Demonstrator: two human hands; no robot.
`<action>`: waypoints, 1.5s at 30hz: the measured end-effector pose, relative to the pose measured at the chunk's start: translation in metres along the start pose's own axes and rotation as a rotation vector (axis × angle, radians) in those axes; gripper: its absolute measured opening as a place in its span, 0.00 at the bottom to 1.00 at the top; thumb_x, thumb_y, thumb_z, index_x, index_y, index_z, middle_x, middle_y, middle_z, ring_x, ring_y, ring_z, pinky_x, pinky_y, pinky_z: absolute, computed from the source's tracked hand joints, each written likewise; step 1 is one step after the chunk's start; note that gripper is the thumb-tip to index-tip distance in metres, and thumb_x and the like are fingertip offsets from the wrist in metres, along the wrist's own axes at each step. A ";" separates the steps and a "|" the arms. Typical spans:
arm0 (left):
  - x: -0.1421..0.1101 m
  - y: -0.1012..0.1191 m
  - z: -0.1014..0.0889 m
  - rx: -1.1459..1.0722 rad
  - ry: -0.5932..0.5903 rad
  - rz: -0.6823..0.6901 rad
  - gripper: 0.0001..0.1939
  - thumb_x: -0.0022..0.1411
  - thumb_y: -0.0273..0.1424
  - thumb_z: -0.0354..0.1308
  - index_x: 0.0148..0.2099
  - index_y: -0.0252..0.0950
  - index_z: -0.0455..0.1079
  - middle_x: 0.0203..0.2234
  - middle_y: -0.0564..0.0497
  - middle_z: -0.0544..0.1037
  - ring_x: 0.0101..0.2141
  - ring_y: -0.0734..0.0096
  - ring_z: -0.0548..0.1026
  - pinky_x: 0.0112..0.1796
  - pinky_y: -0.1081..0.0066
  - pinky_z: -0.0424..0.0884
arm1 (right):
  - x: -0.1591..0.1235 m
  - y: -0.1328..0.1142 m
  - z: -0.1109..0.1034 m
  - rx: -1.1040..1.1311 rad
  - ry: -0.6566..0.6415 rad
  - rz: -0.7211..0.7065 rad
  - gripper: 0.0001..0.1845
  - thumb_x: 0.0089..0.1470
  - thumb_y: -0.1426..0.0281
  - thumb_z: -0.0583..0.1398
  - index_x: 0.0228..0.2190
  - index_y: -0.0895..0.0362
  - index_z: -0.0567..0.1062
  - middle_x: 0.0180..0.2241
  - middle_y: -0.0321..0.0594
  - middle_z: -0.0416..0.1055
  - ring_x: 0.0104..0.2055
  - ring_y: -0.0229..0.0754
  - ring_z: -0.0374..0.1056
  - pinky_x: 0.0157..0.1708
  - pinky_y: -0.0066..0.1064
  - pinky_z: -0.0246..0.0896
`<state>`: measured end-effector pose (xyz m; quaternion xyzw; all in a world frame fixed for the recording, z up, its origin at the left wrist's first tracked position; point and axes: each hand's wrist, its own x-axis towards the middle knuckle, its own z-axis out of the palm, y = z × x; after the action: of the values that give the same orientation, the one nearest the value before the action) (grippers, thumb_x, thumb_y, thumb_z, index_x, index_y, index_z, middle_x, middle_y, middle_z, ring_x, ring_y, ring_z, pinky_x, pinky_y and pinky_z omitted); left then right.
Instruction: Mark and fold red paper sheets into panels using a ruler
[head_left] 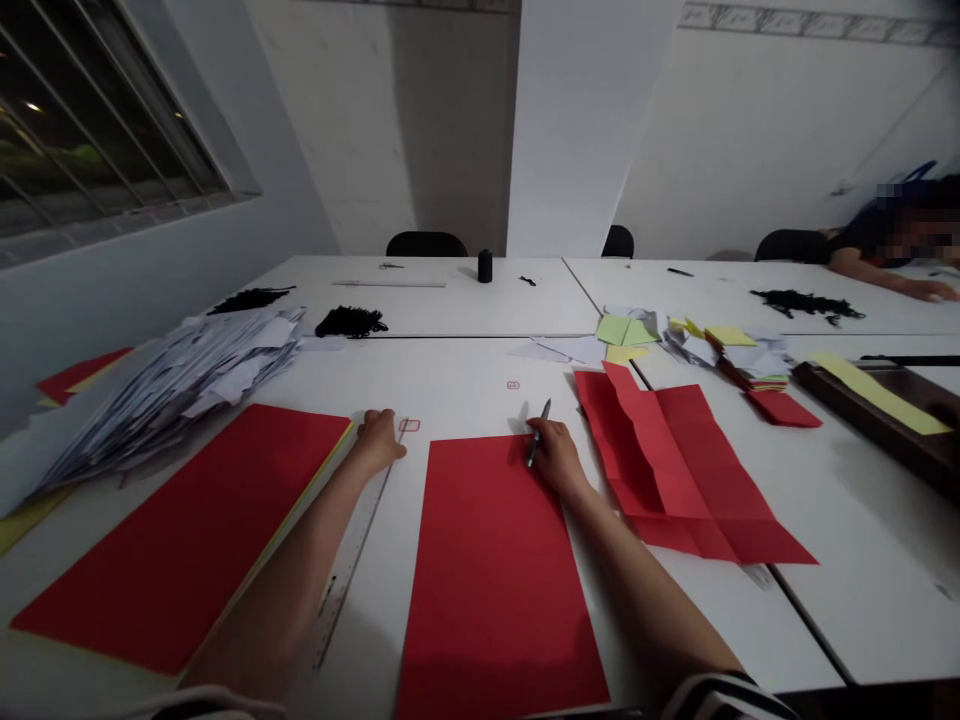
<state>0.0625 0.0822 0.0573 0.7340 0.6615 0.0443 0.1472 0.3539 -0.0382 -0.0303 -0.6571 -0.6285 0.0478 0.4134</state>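
Observation:
My right hand [555, 452] is closed around a pen [537, 440], held upright with a slight tilt over the top right corner of a red paper sheet [495, 580]. That sheet lies flat in front of me. My left hand [379, 443] is to the left of the sheet, fingers bent and thumb apart, by the upper end of a clear ruler [352, 570]. The thumb reaches the ruler's edge; I see nothing gripped in this hand. Left of my left forearm lies a stack of red sheets [195, 530] with yellow paper showing beneath.
Creased red paper [697, 470] lies to the right. A heap of white papers [180, 390] is at left. Coloured paper pieces [720, 345], a brown tray [885, 410], black yarn bundles [351, 321] and a black spool [485, 266] are farther off. A person [892, 250] sits far right.

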 end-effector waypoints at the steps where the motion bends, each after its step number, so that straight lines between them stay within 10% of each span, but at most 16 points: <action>1: 0.001 -0.002 -0.001 -0.041 0.008 0.001 0.36 0.40 0.22 0.62 0.56 0.30 0.63 0.54 0.36 0.63 0.50 0.53 0.70 0.45 0.67 0.67 | 0.000 0.000 0.000 0.003 0.002 -0.002 0.18 0.53 0.75 0.54 0.46 0.58 0.73 0.42 0.47 0.73 0.46 0.49 0.65 0.46 0.38 0.63; 10: 0.005 -0.011 -0.029 -0.598 -0.013 0.088 0.30 0.48 0.31 0.59 0.56 0.37 0.68 0.24 0.55 0.72 0.22 0.72 0.72 0.26 0.73 0.66 | 0.002 0.002 0.001 0.021 0.004 -0.012 0.18 0.53 0.75 0.55 0.46 0.58 0.73 0.42 0.47 0.74 0.46 0.48 0.66 0.47 0.39 0.63; 17: -0.015 0.000 -0.029 -1.046 0.043 0.071 0.27 0.41 0.44 0.67 0.42 0.34 0.72 0.27 0.53 0.74 0.29 0.68 0.79 0.32 0.71 0.72 | 0.003 0.003 0.001 0.035 -0.011 0.010 0.19 0.52 0.76 0.56 0.47 0.58 0.73 0.43 0.47 0.74 0.47 0.49 0.65 0.48 0.40 0.62; 29: -0.023 -0.051 -0.067 -1.361 0.497 -0.062 0.10 0.54 0.23 0.60 0.40 0.36 0.72 0.23 0.60 0.72 0.26 0.80 0.74 0.34 0.77 0.73 | 0.004 -0.004 -0.002 0.161 -0.006 0.090 0.20 0.48 0.78 0.57 0.44 0.57 0.75 0.42 0.48 0.73 0.47 0.50 0.65 0.48 0.41 0.60; 38: -0.087 0.020 0.013 -1.509 0.143 -0.040 0.26 0.48 0.32 0.68 0.50 0.37 0.70 0.36 0.54 0.72 0.37 0.70 0.78 0.50 0.66 0.73 | 0.008 0.012 -0.014 0.468 0.215 0.299 0.18 0.62 0.58 0.48 0.46 0.56 0.66 0.43 0.48 0.75 0.40 0.45 0.73 0.40 0.38 0.67; 45: -0.104 0.020 0.047 -0.963 -0.207 0.127 0.46 0.58 0.43 0.58 0.71 0.47 0.37 0.37 0.54 0.70 0.25 0.75 0.74 0.34 0.67 0.75 | 0.014 0.022 -0.024 0.512 0.303 0.292 0.19 0.64 0.58 0.44 0.47 0.55 0.65 0.43 0.47 0.74 0.45 0.44 0.73 0.43 0.39 0.67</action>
<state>0.0810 -0.0294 0.0315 0.6220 0.5020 0.2805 0.5315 0.3878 -0.0353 -0.0214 -0.6147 -0.4268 0.1645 0.6426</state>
